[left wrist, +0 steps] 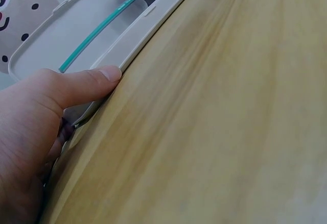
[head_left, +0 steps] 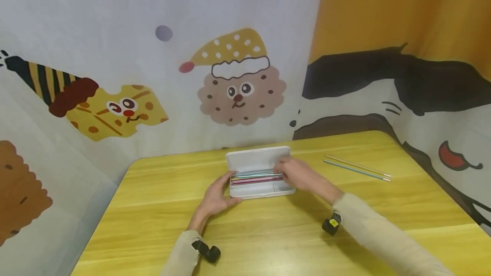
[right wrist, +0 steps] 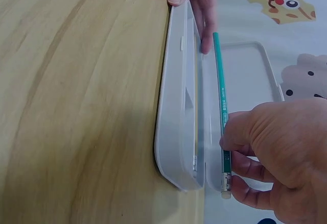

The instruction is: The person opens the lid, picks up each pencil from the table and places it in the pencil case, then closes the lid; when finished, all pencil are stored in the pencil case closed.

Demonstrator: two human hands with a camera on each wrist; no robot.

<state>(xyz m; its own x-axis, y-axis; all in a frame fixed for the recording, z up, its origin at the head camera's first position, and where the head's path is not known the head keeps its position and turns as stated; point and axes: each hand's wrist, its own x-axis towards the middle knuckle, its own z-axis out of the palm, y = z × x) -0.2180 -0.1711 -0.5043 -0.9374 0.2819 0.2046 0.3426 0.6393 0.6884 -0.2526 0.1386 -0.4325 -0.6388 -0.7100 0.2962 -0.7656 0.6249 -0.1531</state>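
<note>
A white pencil case (head_left: 251,196) lies open on the table, its lid tilted back at the rear. My left hand (head_left: 215,198) holds the case's left end, with the thumb (left wrist: 104,77) on the front edge and the fingers round towards the back. Over the case's right part, my right hand (head_left: 300,174) pinches a green pencil (right wrist: 223,99) near its eraser end, thumb against fingers. In the right wrist view this pencil is raised above the case, roughly along its length. Several pencils (head_left: 257,180), some red, lie inside the case.
To the right on the yellow wood-grain table (head_left: 153,225) lie a blue pencil (head_left: 356,170) and a gold-toned pencil (head_left: 358,165), side by side, slanting. A patterned curtain (head_left: 165,76) with cartoon figures hangs behind the table's rear edge.
</note>
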